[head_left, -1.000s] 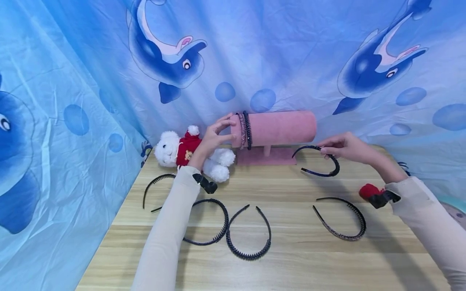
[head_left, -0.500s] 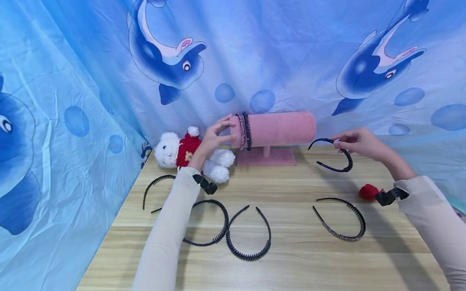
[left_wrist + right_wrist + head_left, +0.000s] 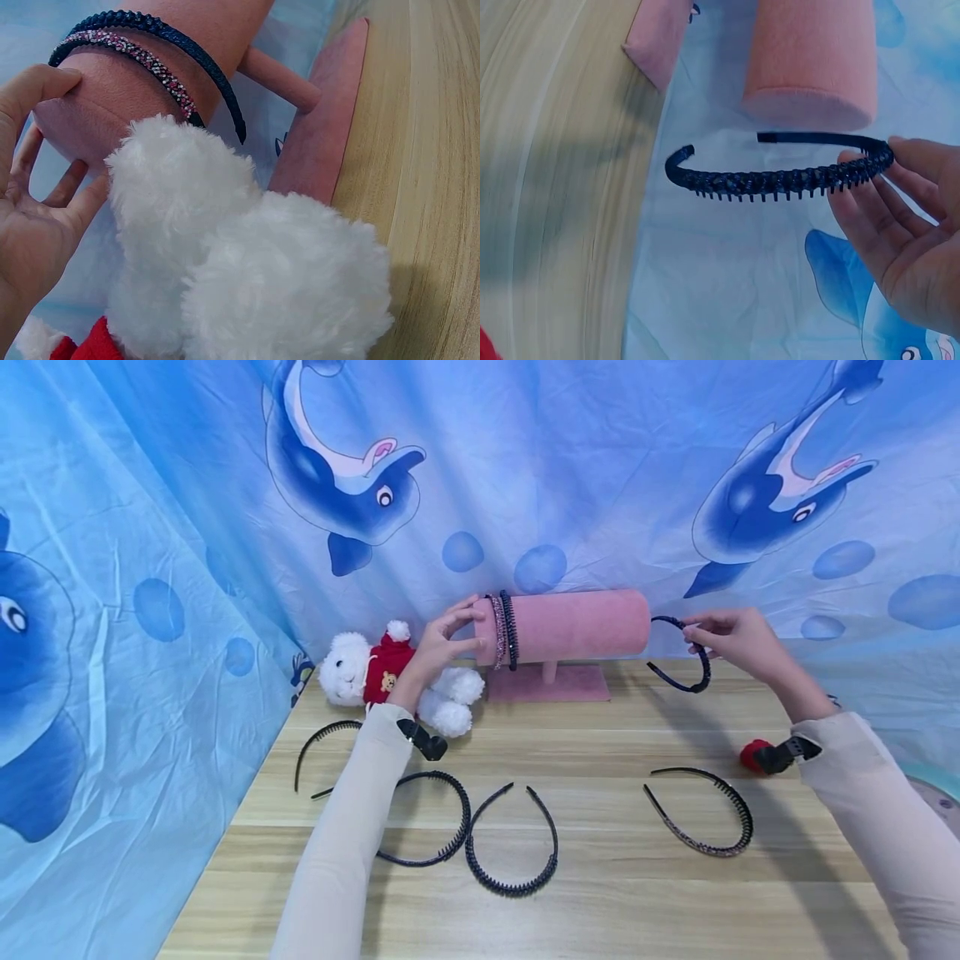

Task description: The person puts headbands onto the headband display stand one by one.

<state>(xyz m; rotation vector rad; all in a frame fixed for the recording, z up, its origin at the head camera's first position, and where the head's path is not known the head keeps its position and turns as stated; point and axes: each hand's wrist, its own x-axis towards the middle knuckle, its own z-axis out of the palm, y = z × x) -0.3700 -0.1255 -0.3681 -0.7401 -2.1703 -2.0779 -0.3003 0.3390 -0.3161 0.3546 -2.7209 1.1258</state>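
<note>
A pink padded headband stand [image 3: 577, 622] lies level on its post at the back of the table. My left hand [image 3: 442, 643] grips its left end between thumb and fingers. Just inside that end sit a sparkly pink-and-silver headband [image 3: 154, 64] and a black braided headband [image 3: 206, 64], side by side. My right hand [image 3: 738, 639] pinches a dark toothed headband [image 3: 765, 182] by its side. That headband is held in the air off the stand's right end, its open ends turned toward the roll, as the right wrist view also shows.
A white plush bear [image 3: 345, 668] in a red top lies left of the stand, under my left wrist. Several dark headbands, such as one in the front middle [image 3: 512, 891] and one at right [image 3: 750, 827], lie on the wooden table [image 3: 600, 918]. A red object [image 3: 752, 756] sits near my right wrist.
My right hand first drew the headband away to the right, then raised it and brought it back left, level with the roll's right end. My left hand has stayed put.
</note>
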